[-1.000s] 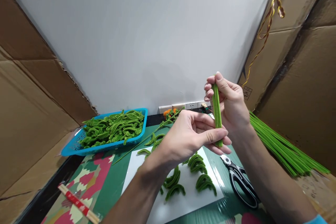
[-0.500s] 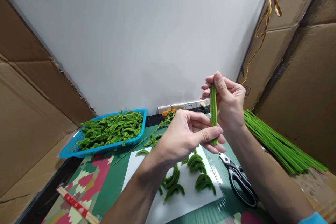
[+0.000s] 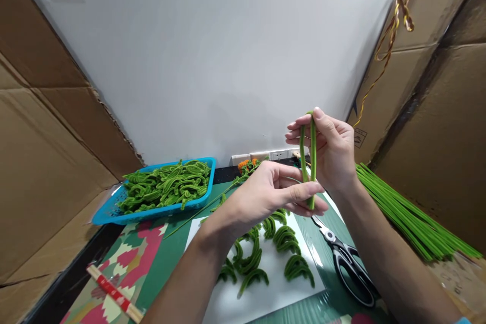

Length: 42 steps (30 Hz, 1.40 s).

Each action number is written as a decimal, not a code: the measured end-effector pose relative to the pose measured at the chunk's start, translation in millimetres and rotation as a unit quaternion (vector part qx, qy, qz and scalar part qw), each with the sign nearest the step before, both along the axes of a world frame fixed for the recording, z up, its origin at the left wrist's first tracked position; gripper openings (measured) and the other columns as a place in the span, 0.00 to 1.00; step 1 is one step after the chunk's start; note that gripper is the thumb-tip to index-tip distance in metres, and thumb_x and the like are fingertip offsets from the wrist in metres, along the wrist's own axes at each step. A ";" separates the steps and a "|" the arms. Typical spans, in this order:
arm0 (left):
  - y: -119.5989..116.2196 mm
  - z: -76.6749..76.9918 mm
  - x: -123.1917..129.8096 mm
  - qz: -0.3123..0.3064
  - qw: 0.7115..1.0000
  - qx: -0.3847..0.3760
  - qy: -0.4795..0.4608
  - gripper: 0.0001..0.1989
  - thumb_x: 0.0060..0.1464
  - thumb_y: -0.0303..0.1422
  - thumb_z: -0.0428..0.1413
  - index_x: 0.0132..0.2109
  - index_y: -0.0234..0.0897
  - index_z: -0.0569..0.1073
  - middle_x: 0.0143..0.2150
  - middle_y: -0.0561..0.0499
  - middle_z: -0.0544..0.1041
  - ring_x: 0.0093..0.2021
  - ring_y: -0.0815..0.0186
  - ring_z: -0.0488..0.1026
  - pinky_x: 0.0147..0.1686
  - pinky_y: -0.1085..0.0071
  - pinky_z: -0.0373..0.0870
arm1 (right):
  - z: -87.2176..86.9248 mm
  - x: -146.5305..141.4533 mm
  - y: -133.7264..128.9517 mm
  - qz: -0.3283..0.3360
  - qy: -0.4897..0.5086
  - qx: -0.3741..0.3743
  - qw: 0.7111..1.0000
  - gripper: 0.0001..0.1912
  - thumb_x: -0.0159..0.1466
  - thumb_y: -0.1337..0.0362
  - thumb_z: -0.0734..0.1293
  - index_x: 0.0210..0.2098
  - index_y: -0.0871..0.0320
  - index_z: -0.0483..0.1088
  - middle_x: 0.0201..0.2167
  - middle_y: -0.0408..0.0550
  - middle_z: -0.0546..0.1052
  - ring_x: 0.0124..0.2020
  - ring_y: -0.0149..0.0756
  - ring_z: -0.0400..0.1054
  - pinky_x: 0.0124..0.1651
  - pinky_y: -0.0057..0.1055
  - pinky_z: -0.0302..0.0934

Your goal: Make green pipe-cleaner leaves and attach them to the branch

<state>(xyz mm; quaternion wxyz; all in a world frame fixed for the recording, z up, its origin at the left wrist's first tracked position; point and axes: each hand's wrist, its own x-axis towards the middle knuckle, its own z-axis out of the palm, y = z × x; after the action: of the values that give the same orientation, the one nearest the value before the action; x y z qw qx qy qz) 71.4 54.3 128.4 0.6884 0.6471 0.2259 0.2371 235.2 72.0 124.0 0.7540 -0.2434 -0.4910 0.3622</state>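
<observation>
A fuzzy green pipe cleaner (image 3: 313,149), bent into a long narrow loop, stands upright between my hands. My right hand (image 3: 334,147) pinches its top end between thumb and fingers. Lower down, my left hand (image 3: 273,190) holds the bottom end between thumb and fingers. Beneath my hands lies a white sheet (image 3: 277,296) bearing several small bunches of curved green pipe cleaner pieces (image 3: 298,269). Part of the sheet is hidden by my left forearm. Black-handled scissors (image 3: 347,263) rest right of the sheet, under my right forearm.
A blue basket (image 3: 152,215) full of bent green pieces stands at the left. Straight green pipe cleaners (image 3: 413,217) lie in a bundle at the right. Chopsticks in a red wrapper (image 3: 114,292) sit front left. An orange flower (image 3: 248,164) lies near the wall sockets (image 3: 279,155).
The strands between my hands, close together before, have spread apart into an open loop. Both hands keep their grip at top and bottom. The view has shifted slightly.
</observation>
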 end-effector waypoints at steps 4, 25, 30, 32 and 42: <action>5.0 -0.9 2.4 0.049 0.998 0.036 -0.012 0.17 0.62 0.43 0.67 0.47 0.31 0.83 0.42 0.39 0.88 0.45 0.58 0.86 0.48 0.65 0.81 | -0.3 1.2 1.4 0.000 -0.036 -0.001 0.999 0.15 0.67 0.49 0.74 0.36 0.53 0.84 0.37 0.48 0.85 0.34 0.37 0.81 0.44 0.39 0.78; 9.9 -5.1 6.9 0.180 0.975 0.067 -0.110 0.17 0.65 0.46 0.63 0.41 0.34 0.79 0.22 0.56 0.75 0.17 0.69 0.75 0.17 0.75 0.72 | -3.7 11.5 10.0 0.186 -0.020 -0.076 0.979 0.12 0.66 0.53 0.77 0.37 0.55 0.85 0.47 0.51 0.87 0.47 0.37 0.82 0.43 0.29 0.78; 9.0 -5.2 8.8 0.175 0.979 0.040 -0.100 0.16 0.64 0.44 0.65 0.40 0.33 0.79 0.26 0.54 0.79 0.21 0.66 0.79 0.20 0.74 0.75 | -3.7 11.1 11.2 0.190 0.006 -0.091 0.978 0.11 0.63 0.54 0.78 0.35 0.55 0.83 0.44 0.49 0.87 0.43 0.35 0.83 0.41 0.27 0.77; 9.0 -5.2 9.4 0.184 0.977 0.040 -0.097 0.16 0.64 0.44 0.66 0.42 0.32 0.79 0.31 0.50 0.83 0.25 0.64 0.83 0.25 0.72 0.79 | -3.8 10.5 11.0 0.194 0.019 -0.091 0.977 0.10 0.63 0.55 0.78 0.35 0.55 0.82 0.43 0.49 0.88 0.42 0.35 0.83 0.43 0.27 0.78; 10.6 -7.7 7.7 0.135 0.983 0.032 -0.117 0.14 0.66 0.40 0.65 0.42 0.31 0.80 0.32 0.50 0.83 0.25 0.66 0.83 0.27 0.75 0.80 | -5.4 13.8 13.3 0.264 0.034 -0.081 0.961 0.10 0.65 0.60 0.79 0.44 0.53 0.80 0.43 0.47 0.87 0.42 0.33 0.83 0.47 0.28 0.79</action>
<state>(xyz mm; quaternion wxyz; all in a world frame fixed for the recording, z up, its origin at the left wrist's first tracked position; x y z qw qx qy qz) 79.2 64.9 120.6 0.6509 0.6000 0.2212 0.4092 249.1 85.2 118.6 0.6258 -0.1534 -0.4805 0.5950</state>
